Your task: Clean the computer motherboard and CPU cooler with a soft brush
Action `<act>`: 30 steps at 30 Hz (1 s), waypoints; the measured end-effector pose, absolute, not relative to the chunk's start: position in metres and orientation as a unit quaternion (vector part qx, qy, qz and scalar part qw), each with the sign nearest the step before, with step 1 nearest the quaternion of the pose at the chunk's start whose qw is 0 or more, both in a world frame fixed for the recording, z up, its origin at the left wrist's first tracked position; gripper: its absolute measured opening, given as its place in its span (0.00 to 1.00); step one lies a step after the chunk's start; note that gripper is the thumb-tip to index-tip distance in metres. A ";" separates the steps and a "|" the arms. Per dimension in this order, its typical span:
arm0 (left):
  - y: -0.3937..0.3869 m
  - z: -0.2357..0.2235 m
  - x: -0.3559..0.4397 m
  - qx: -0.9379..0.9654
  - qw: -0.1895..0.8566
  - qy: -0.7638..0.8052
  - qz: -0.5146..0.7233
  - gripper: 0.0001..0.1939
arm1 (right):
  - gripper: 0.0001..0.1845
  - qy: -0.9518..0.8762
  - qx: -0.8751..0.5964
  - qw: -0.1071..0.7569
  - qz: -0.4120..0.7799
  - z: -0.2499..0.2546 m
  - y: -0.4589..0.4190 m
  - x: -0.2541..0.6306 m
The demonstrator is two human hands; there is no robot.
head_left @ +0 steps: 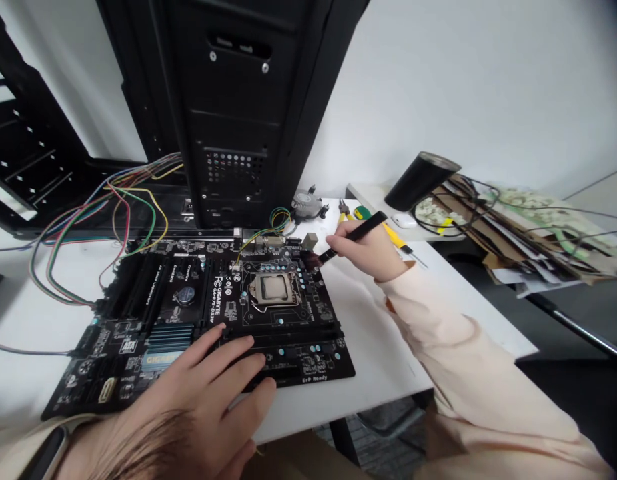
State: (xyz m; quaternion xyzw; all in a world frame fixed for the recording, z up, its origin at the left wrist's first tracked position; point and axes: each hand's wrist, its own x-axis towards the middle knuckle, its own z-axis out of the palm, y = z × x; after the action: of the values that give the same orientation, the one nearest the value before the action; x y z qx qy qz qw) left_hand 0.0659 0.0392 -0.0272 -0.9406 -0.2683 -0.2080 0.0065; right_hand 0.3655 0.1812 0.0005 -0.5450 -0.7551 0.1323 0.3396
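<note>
1. "GIGABYTE" stood in white on the motherboard [203, 313], beside the CPU socket, above a model line too small to read surely.
2. "ErP Ready" stood by its lower edge.
3. "DualBIOS" stood near the coin battery [185, 297].
4. "GIGAB…" showed on the blue label [161, 361], partly hidden.

Plain white wall [413, 87] fills the back, with a faint diagonal seam [593, 183] at far right. White counter [388, 347] runs toward it, held up by a dark leg [344, 440]. Lower white side table [373, 200] sits just behind the counter's far corner, with a slim dark metal rail [573, 323] running below on the right. Grey floor [468, 313] shows past the counter edge; patterned floor tiles [383, 427] show under it. Light is soft and even, shadows are weak, source not visible.
</note>
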 end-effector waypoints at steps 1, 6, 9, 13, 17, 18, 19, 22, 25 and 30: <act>0.039 -0.027 0.066 -0.941 0.007 -0.268 -0.209 0.17 | 0.14 -0.757 -0.549 0.336 0.110 0.001 0.181 0.367; 0.040 -0.028 0.068 -0.939 0.007 -0.267 -0.217 0.17 | 0.12 -0.744 -0.572 0.345 0.002 0.007 0.178 0.372; 0.040 -0.029 0.068 -0.937 0.002 -0.270 -0.222 0.17 | 0.14 -0.711 -0.561 0.420 0.057 0.010 0.174 0.369; 0.041 -0.029 0.067 -0.939 0.001 -0.262 -0.222 0.17 | 0.13 -0.713 -0.522 0.441 0.157 0.008 0.172 0.360; 0.041 -0.028 0.067 -0.939 -0.001 -0.266 -0.218 0.16 | 0.10 -0.774 -0.483 0.367 0.182 0.003 0.173 0.355; 0.041 -0.028 0.066 -0.938 -0.001 -0.267 -0.219 0.16 | 0.10 -0.783 -0.480 0.354 0.174 0.003 0.173 0.356; 0.040 -0.029 0.066 -0.938 0.000 -0.268 -0.219 0.16 | 0.11 -0.788 -0.481 0.347 0.165 0.002 0.173 0.357; 0.038 -0.030 0.065 -0.938 0.000 -0.267 -0.220 0.17 | 0.13 -0.787 -0.492 0.341 0.149 0.003 0.174 0.362; 0.039 -0.031 0.066 -0.940 0.001 -0.268 -0.211 0.17 | 0.13 -0.782 -0.511 0.326 0.146 0.005 0.176 0.365; 0.040 -0.032 0.065 -0.939 0.004 -0.268 -0.214 0.17 | 0.13 -0.760 -0.526 0.356 0.139 0.007 0.177 0.371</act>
State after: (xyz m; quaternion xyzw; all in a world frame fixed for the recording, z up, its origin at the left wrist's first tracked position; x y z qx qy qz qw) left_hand 0.0652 0.0402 -0.0316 -0.9394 -0.2677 -0.2141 0.0036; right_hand 0.3711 0.1774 0.0075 -0.5263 -0.7596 0.1385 0.3561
